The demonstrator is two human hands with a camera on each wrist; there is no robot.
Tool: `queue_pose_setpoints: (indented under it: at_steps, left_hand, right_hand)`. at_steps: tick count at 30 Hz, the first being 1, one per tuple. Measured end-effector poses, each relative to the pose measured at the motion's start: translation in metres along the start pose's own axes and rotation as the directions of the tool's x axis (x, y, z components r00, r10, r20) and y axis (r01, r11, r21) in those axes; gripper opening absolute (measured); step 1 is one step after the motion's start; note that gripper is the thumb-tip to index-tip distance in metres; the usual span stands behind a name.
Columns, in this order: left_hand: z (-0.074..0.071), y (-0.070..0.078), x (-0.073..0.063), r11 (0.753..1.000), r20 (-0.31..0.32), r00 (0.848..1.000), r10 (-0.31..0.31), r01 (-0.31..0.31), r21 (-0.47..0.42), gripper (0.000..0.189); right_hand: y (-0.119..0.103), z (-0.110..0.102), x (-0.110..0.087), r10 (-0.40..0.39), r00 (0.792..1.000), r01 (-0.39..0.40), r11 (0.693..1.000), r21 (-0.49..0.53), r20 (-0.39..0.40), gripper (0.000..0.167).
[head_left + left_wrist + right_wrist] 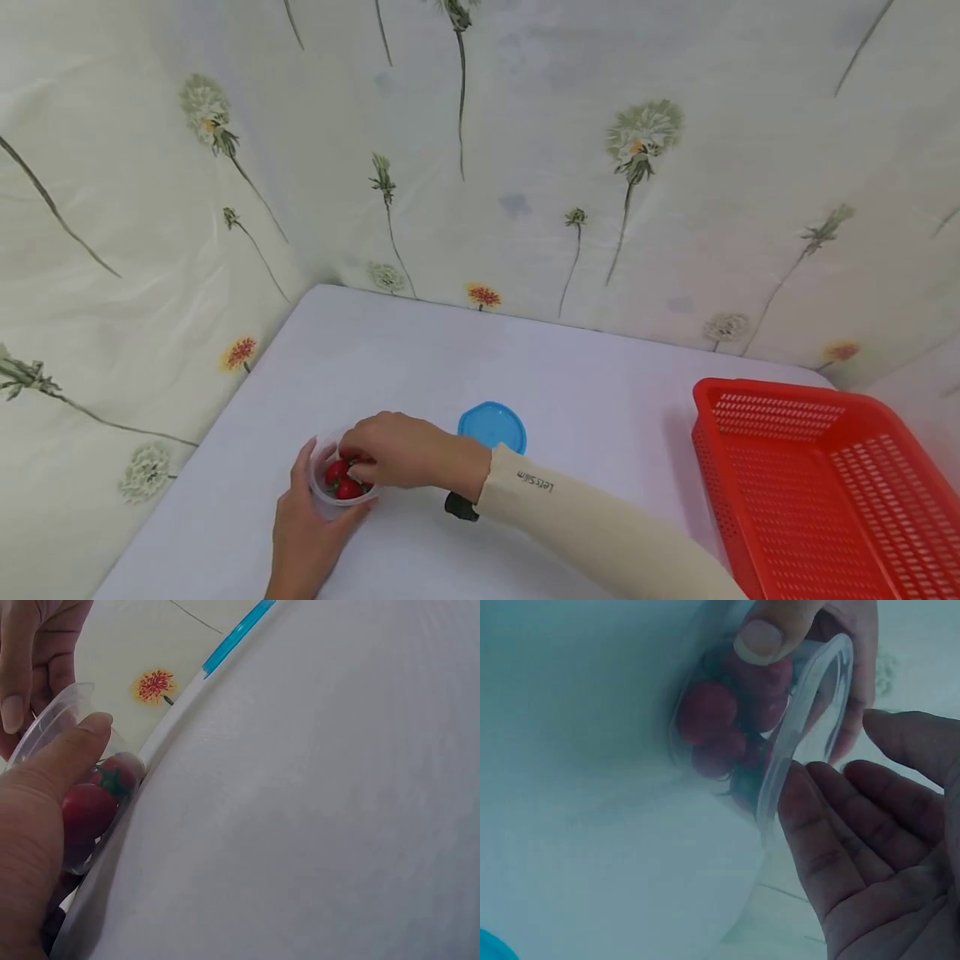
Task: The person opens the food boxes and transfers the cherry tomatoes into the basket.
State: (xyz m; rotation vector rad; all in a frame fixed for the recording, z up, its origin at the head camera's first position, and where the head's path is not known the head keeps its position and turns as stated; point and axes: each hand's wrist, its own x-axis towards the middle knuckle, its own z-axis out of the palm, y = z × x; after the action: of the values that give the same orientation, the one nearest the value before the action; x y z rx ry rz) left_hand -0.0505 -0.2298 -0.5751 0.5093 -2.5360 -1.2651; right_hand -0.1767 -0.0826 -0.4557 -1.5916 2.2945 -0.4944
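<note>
Small red tomatoes [348, 488] with green tops lie in a clear round plastic tub [322, 493] at the left front of the table. My left hand [303, 533] holds the tub from the near side, its thumb [75, 754] against the wall and its fingers around the other side. Over the tub's mouth is my right hand [393, 450], reaching in from the right. In the right wrist view its fingers [810, 840] bend loosely at the rim, the thumb stands apart, and nothing shows between them.
A blue round lid [492, 425] lies on the white table [585, 383], just beyond the right forearm. A red perforated basket [795, 475] stands at the right. Flower-patterned cloth [525, 125] hangs behind and to the left of the table.
</note>
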Motion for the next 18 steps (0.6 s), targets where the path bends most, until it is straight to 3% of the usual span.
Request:
queue_pose_setpoints:
  at_steps: [6,12,18]
  left_hand:
    - [0.0,0.004,0.002,1.0,0.046,0.999,-0.011,0.011,0.012,0.115]
    - [0.002,0.009,0.002,0.999,0.072,0.996,-0.045,0.042,0.032,0.117]
    - [-0.004,0.006,0.001,0.998,0.04,0.999,-0.029,0.027,0.049,0.118]
  right_hand:
    - [-0.006,0.015,0.013,0.108,0.985,-0.101,0.993,-0.058,0.132,0.022]
    - [-0.009,0.025,0.022,0.126,0.987,-0.119,0.99,-0.07,0.104,0.022]
    - [-0.01,0.033,0.027,0.094,0.992,-0.088,0.993,-0.077,0.08,0.02]
